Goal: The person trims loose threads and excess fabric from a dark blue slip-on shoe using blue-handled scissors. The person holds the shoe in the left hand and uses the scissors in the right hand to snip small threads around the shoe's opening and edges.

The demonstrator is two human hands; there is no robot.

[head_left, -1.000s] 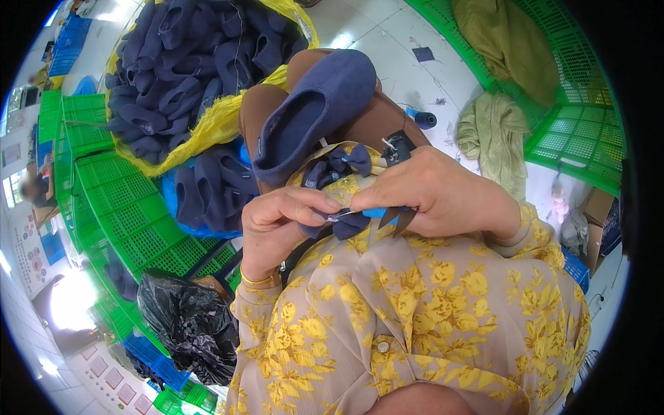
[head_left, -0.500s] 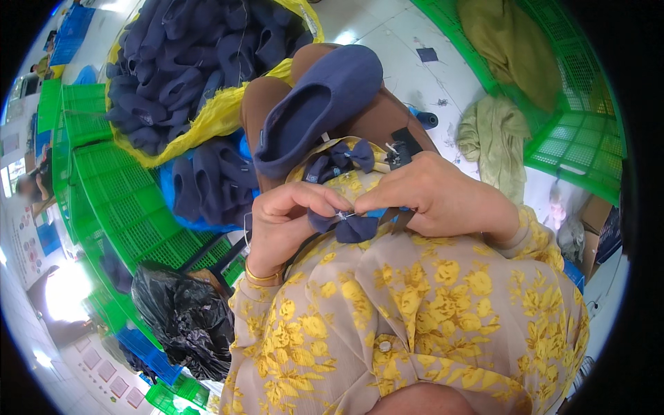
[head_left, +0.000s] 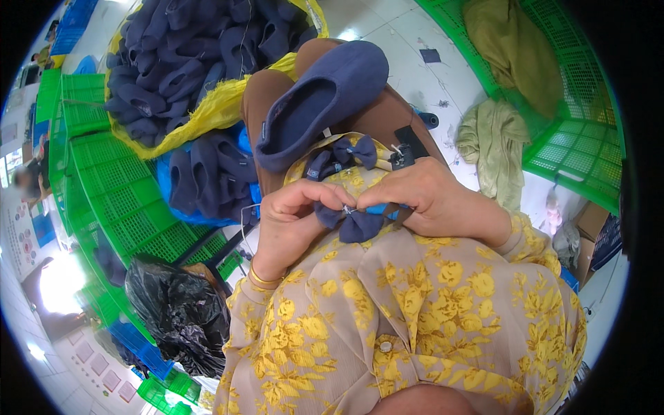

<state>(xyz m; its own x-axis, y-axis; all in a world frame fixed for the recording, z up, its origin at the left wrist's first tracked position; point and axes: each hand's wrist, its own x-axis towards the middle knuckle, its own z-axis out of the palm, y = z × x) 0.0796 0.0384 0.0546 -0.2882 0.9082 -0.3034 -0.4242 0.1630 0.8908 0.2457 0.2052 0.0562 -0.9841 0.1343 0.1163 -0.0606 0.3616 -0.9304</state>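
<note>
Close to my body, my left hand (head_left: pixel 294 218) is closed in a pinch on a navy fabric bow (head_left: pixel 361 227), with whitish thread at its middle. My right hand (head_left: pixel 436 200) meets it from the other side, fingertips at the bow's centre, closed around a small blue and dark object (head_left: pixel 380 209), partly hidden by the fingers. A navy felt slipper (head_left: pixel 321 104) lies across my knees, its opening toward me. Between it and my hands, more navy bows (head_left: pixel 342 153) rest on yellow-patterned cloth in my lap.
A yellow-edged sack (head_left: pixel 200 117) full of navy slippers stands ahead left, beside a blue bag (head_left: pixel 166 190) with more. Green crates (head_left: pixel 114 187) line the left. Another green crate (head_left: pixel 570 145) and pale green cloth (head_left: pixel 491 138) are at right. A black plastic bag (head_left: pixel 176 311) sits near left.
My left hand has shifted slightly right, and the bow has turned a little between my fingers. More of the blue object shows at my right hand. The slipper stays on my knees.
</note>
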